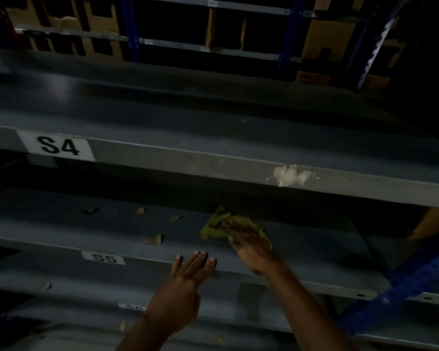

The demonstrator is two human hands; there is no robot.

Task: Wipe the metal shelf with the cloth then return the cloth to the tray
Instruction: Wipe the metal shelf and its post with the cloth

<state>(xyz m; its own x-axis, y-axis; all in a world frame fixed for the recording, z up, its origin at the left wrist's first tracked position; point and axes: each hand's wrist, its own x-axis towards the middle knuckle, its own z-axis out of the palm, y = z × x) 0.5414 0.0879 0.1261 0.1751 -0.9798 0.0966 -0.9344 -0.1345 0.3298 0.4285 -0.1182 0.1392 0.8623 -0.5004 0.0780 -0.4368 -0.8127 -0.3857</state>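
Note:
A crumpled yellow-green cloth (pixel 214 228) lies on the grey metal shelf (pixel 91 226) labelled S5, under the S4 shelf. My right hand (pixel 251 245) presses down on the cloth's right part, fingers closed over it. My left hand (pixel 188 277) rests flat on the front lip of the S5 shelf, fingers spread, holding nothing. No tray is in view.
Several dry leaves (pixel 153 239) lie scattered on the S5 shelf left of the cloth. The S4 shelf (pixel 213 138) overhangs closely above. A blue upright post (pixel 401 282) stands at the right. Cardboard boxes (pixel 327 36) sit on racks behind. The scene is dim.

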